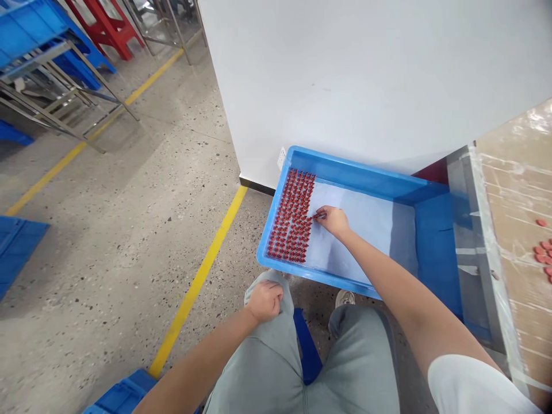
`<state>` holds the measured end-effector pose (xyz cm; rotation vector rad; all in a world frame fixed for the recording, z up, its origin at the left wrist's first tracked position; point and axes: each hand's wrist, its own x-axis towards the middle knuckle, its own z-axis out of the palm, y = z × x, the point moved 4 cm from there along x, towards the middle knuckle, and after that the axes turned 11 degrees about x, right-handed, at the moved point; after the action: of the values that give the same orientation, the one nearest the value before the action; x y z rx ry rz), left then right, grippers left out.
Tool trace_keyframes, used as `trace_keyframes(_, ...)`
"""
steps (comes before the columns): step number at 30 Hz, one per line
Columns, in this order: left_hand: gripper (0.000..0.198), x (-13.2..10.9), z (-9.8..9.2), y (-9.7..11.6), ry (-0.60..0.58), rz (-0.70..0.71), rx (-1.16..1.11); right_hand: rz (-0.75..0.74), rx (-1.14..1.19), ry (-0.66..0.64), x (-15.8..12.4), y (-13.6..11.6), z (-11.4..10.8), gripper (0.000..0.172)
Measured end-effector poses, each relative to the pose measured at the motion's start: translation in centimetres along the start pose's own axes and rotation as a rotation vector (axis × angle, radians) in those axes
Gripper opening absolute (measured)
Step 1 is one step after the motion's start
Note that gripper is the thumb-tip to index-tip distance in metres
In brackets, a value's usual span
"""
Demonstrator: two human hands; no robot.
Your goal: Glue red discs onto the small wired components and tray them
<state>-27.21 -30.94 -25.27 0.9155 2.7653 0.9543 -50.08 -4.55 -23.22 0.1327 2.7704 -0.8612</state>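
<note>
Rows of small red moulded parts (290,217) stand packed in a block at the left end of a blue plastic tray (345,169), on a pale blue sheet liner (362,230). My right hand (332,222) reaches into the tray, and its fingertips pinch a small red part (319,215) right beside the block. My left hand (264,301) rests on my left knee in a loose fist, with nothing visible in it. Several loose red pieces (542,251) lie on a paper-covered table at the far right, out of reach of both hands.
A white wall panel (345,75) rises behind the tray. The paper-covered table (517,190) has a metal edge. Below and left lie a speckled concrete floor (121,230) with yellow lines, metal racks, blue crates and a red stool.
</note>
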Motion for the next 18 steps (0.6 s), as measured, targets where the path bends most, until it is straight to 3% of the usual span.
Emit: trace_keyframes(18,0.015,0.0,0.1,-0.2,-0.003,0.006,-0.009,-0.044,-0.004,-0.012,1.4,-1.6,0.2,0.025)
